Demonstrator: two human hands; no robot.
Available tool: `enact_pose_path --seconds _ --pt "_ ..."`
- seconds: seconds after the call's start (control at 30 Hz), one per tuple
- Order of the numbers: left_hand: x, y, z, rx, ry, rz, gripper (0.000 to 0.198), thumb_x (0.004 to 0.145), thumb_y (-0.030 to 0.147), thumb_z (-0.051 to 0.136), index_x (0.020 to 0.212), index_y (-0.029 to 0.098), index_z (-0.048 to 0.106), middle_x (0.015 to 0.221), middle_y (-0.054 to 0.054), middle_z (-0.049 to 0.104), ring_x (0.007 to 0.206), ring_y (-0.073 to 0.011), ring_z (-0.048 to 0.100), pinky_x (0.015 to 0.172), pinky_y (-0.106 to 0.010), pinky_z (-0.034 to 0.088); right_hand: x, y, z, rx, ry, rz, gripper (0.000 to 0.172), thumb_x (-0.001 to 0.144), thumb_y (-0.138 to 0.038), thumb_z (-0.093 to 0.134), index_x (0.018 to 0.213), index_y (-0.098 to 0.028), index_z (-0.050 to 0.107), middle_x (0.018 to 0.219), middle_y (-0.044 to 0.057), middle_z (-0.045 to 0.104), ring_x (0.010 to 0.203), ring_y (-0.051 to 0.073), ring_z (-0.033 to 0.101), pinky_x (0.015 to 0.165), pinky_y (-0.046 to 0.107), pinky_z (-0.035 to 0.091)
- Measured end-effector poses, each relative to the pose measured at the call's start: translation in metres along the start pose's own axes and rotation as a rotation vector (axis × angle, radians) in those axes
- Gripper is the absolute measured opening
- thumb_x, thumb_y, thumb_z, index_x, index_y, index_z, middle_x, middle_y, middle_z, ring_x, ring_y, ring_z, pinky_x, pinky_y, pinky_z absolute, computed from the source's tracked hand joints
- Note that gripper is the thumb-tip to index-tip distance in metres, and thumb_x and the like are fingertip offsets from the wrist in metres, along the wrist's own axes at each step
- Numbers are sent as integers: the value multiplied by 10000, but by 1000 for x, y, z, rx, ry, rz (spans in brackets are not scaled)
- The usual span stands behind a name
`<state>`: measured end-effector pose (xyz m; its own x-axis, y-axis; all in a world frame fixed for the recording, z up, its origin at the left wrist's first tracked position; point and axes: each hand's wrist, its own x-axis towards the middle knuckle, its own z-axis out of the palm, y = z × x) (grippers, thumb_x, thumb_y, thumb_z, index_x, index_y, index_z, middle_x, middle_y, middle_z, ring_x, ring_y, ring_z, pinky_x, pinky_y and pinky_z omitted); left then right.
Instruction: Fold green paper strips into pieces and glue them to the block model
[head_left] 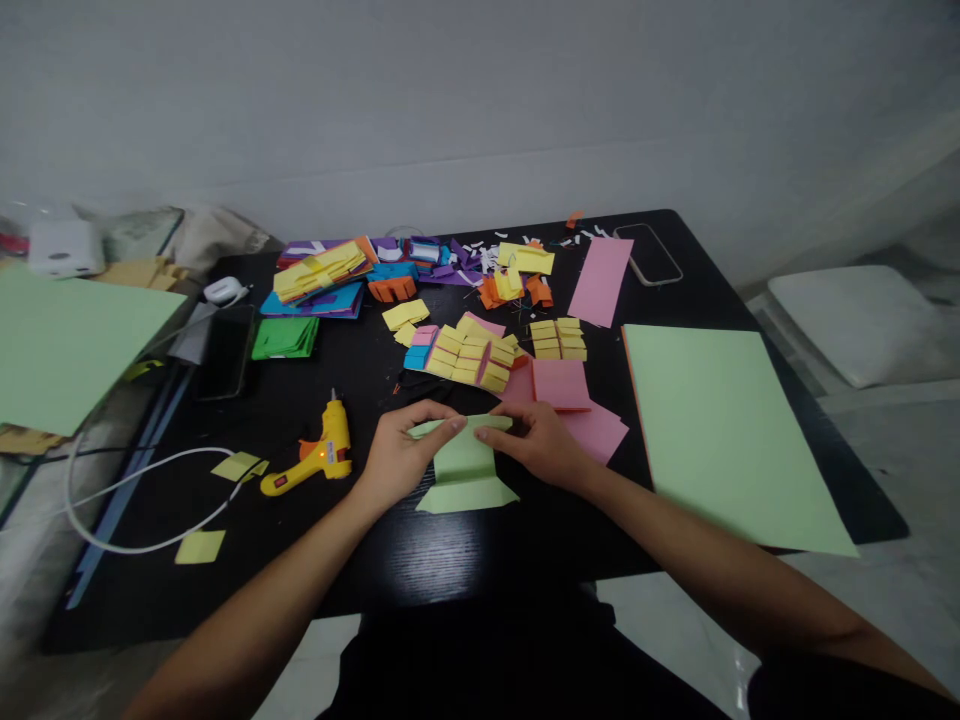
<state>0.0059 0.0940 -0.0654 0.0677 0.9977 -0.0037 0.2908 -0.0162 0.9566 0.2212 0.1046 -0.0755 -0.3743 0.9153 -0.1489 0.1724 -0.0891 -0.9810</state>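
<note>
Both hands hold a small folded piece of light green paper (466, 462) over the black table. My left hand (411, 448) pinches its far edge from the left, thumb on top. From the right, my right hand (541, 440) grips the same edge between thumb and fingers. The paper shows crosswise creases, and its near flap flares out at both corners. Just beyond the hands lies a strip of folded yellow, pink and blue paper pieces (461, 357). Pink paper sheets (596, 430) lie beside my right hand.
A yellow hot glue gun (330, 445) with a lit orange light lies left of my left hand. A white cable (135, 548) loops at the left. A large green sheet (720, 420) covers the right side. Cut paper scraps (487, 255) and stacked coloured paper (322, 275) lie at the back.
</note>
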Motion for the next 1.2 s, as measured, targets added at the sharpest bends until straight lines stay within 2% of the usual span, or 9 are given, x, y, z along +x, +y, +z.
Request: enact_pose_path --seconds 0.2,0.5,0.6,0.7,0.8,0.9,1.0,1.07,1.2 --pt "3 -2 -5 10 57 -5 218 838 416 801 812 200 820 801 -32 795 750 -190 704 717 -282 547 1 2 -1 84 -26 57 298 815 -469 783 799 -183 699 772 44 740 724 202 688 666 324 522" --pt "0 2 1 -12 3 -28 241 849 420 785 803 184 799 775 -27 771 719 -174 674 672 -265 530 -1 0 2 10 -11 4 276 836 -441 748 764 -181 690 648 -27 597 587 119 495 540 257 356" --pt "3 1 -2 -76 -21 -29 254 854 433 791 870 180 774 790 -19 753 681 -155 660 612 -243 512 0 0 -1 38 3 20 285 835 -455 757 787 -177 712 681 -11 634 614 132 529 554 263 385" --pt "7 0 -7 -175 -23 -50 318 853 450 805 1011 184 730 702 18 699 581 -130 629 540 -224 485 3 1 -4 73 46 29 311 833 -490 768 813 -181 731 754 18 703 675 162 601 589 280 451" --pt "9 -3 -10 -236 -25 -49 349 876 468 788 1046 177 695 604 42 645 556 -137 645 561 -236 513 6 2 -6 95 93 32 351 815 -534 784 807 -189 722 747 24 719 671 174 624 587 293 484" --pt "9 -5 -9 -227 2 -19 344 889 451 783 1081 185 680 615 37 662 581 -146 671 597 -253 535 7 2 -7 104 109 36 377 802 -559 801 819 -192 718 721 27 716 658 181 635 580 304 509" --pt "7 -7 -8 -178 57 31 334 902 429 775 1127 208 666 628 40 670 605 -159 684 616 -268 536 6 -1 -7 164 87 38 378 812 -563 808 887 -202 723 769 31 736 724 201 686 655 333 570" --pt "6 -8 -8 -150 93 60 333 910 426 769 1145 216 661 650 38 683 626 -165 690 636 -276 534 5 -2 -7 261 28 42 399 815 -551 819 1006 -214 723 878 41 768 838 218 733 779 367 612" --pt "5 -10 -8 -114 135 101 321 927 404 755 1169 218 655 669 37 689 628 -157 672 645 -271 510 5 2 -3 411 -81 85 607 691 -406 950 1195 -230 660 1111 74 788 1024 247 764 960 431 614"
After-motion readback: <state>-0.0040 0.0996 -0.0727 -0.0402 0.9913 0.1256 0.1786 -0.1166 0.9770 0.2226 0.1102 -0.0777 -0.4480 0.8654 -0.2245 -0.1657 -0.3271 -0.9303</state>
